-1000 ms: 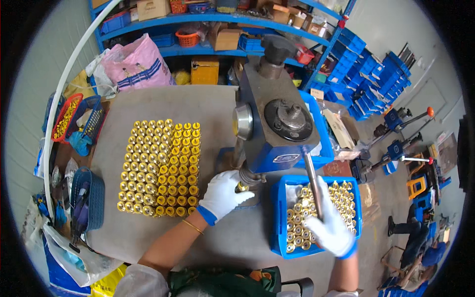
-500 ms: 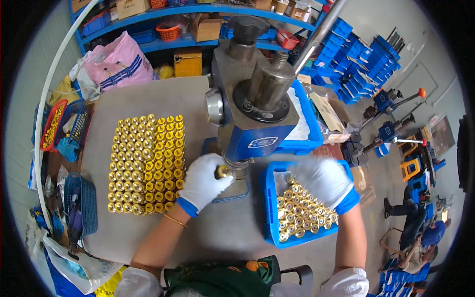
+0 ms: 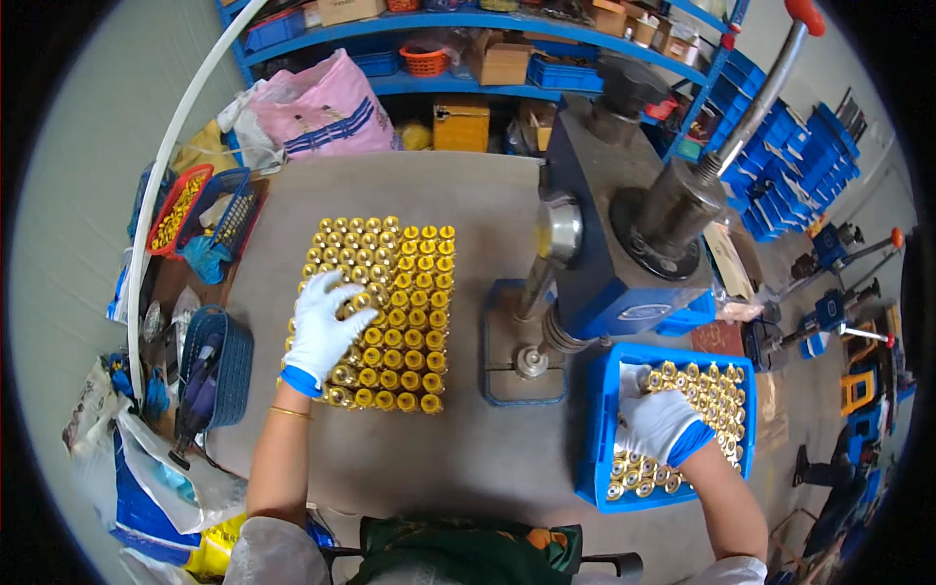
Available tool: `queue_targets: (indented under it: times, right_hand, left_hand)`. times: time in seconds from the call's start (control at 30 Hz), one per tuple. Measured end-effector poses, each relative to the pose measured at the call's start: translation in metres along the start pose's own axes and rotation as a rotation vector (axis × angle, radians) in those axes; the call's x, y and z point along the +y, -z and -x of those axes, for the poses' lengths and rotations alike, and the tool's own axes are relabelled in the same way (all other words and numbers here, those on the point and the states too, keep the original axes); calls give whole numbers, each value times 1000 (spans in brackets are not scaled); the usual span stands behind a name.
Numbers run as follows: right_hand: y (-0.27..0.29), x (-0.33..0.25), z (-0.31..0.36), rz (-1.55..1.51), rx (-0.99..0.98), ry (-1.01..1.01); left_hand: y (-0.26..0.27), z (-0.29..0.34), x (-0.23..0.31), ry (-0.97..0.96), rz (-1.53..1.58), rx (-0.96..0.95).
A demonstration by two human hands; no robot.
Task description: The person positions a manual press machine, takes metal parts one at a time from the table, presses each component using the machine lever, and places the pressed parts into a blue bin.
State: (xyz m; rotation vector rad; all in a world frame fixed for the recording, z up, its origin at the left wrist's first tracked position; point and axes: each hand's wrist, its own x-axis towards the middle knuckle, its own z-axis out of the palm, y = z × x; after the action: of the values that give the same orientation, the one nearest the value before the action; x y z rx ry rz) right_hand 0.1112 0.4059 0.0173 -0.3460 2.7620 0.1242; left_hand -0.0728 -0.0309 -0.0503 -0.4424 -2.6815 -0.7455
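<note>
My left hand (image 3: 327, 331), in a white glove with a blue cuff, is over the left part of a block of upright brass fittings (image 3: 412, 361). Its thumb and fingers are spread among their tops, and no fitting looks gripped. My right hand (image 3: 663, 426), gloved alike, reaches into a blue bin (image 3: 593, 458) holding rows of brass fittings (image 3: 717, 395). Its fingers are curled down by the bin's left wall; whatever they pinch is hidden. Between the hands stands a blue and grey hand press (image 3: 634, 302), with a round metal seat (image 3: 530, 362) on its base.
The press lever (image 3: 760, 107) with a red knob rises at the upper right. A dark blue basket (image 3: 219, 370) with tools sits at the table's left edge, below a red basket (image 3: 182, 210) of small yellow parts. A pink sack (image 3: 327, 107) lies at the back before blue shelves (image 3: 468, 78).
My left hand has left the press, where it held a brass fitting, and moved left onto the block. My right hand has lowered toward the bin's left side. The whole view has shifted.
</note>
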Motion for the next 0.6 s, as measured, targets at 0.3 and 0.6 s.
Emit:
queue_targets:
  times: [0.3,0.6]
  right_hand:
    - [8,0,3,-1,-72,-28]
    - [-4,20,14,-104,54,101]
  left_hand:
    - [-15,4,2,-40,-239,-84]
    - [-10,5,10,-44,-237,-68]
